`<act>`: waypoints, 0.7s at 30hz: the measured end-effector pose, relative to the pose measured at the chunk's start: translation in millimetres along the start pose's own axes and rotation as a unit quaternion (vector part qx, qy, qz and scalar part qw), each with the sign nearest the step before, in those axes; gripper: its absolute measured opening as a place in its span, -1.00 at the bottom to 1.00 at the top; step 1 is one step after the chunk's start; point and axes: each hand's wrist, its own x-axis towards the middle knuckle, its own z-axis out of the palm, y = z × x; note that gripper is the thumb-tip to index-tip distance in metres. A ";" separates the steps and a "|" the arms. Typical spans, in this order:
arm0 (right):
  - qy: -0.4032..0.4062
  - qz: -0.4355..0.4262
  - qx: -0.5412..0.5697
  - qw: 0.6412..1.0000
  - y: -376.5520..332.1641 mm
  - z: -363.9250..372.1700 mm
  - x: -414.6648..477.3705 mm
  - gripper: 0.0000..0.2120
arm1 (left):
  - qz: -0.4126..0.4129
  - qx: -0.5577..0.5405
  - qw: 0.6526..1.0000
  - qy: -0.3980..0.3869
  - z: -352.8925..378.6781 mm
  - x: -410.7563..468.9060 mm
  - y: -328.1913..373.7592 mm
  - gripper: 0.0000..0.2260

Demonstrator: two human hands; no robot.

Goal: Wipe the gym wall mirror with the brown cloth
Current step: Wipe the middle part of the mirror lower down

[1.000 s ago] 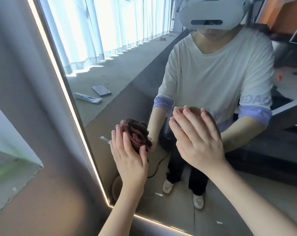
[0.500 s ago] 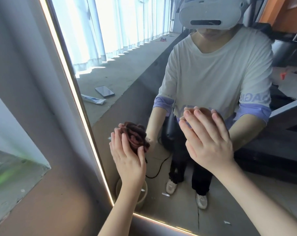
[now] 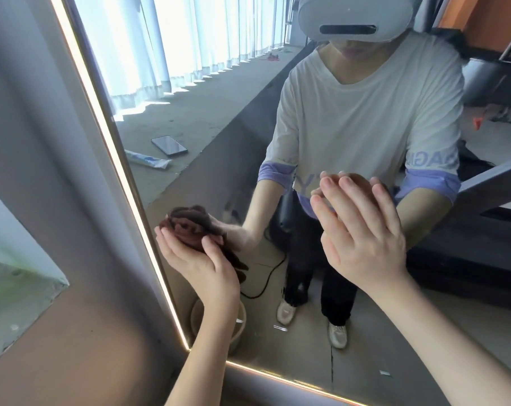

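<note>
Brown cloth (image 3: 195,227) bunched into a dark wad, pressed on the mirror (image 3: 219,118) low down, just right of the lit left edge (image 3: 116,159) and touching or almost touching that strip. Left hand (image 3: 201,265) cupped under the wad, fingers curled up round its left side, thumb clamped over the near right side, loose cloth tail hanging below the thumb. Right hand (image 3: 362,232) further right and a little higher, flat on the glass, fingers straight and close together, tips meeting their own reflection, holding nothing. Stretch of glass between the two hands; much more glass above the cloth and off to the right, running out of view. Lit bottom edge (image 3: 277,378) well below the cloth, meeting the left edge in a corner just beside the left forearm. Grey wall (image 3: 43,171) left of the frame. Seen only as reflections: phone (image 3: 169,145) and a tube (image 3: 147,159) on the floor near the curtains (image 3: 166,39), round bucket (image 3: 236,323) behind the left wrist, black cable (image 3: 266,276) across the floor, person in a pale T-shirt (image 3: 365,112) and a white headset (image 3: 353,16).
</note>
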 end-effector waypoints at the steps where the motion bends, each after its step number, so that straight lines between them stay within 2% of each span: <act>1: 0.001 0.001 -0.001 1.000 -0.3 0.0 -0.2 -0.68 | 0.024 0.005 1.000 0.004 1.5 3.0 2.9 -0.37; 4: 0.005 0.003 0.002 1.000 -1.5 0.5 -0.6 -0.69 | 0.078 0.025 0.996 -0.018 2.0 -7.5 -8.7 -0.39; 7: 0.008 0.007 -0.003 1.000 -1.1 0.8 -0.9 -0.70 | 0.004 -0.009 0.999 -0.036 -1.4 -29.2 -18.8 -0.36; 9: 0.008 0.007 -0.007 1.000 -1.1 0.9 -1.2 -0.70 | -0.016 -0.026 0.999 -0.029 -0.8 -28.0 -15.6 -0.37; 10: 0.008 0.007 -0.006 1.000 -1.5 1.0 -1.3 -0.70 | 0.005 -0.022 0.999 -0.023 0.4 -22.1 -10.8 -0.40; 12: 0.008 0.005 -0.003 1.000 -2.5 1.7 -1.6 -0.70 | 0.130 0.013 0.991 -0.026 4.9 -10.1 1.4 -0.46; 14: 0.010 0.005 -0.004 1.000 -2.4 2.4 -1.5 -0.70 | 0.292 0.067 0.953 -0.051 12.4 -8.4 7.5 -0.53; 15: 0.008 0.005 -0.001 1.000 -2.0 2.5 -2.0 -0.70 | 0.340 0.086 0.934 -0.064 13.6 -11.7 7.0 -0.55; 18: 0.007 0.007 -0.002 1.000 -1.2 1.3 -3.0 -0.69 | 0.382 0.117 0.912 -0.092 7.9 -19.5 -8.4 -0.57; 21: 0.010 0.005 -0.004 1.000 -2.0 1.3 -1.9 -0.70 | 0.329 0.094 0.937 -0.065 1.3 -10.1 -12.6 -0.55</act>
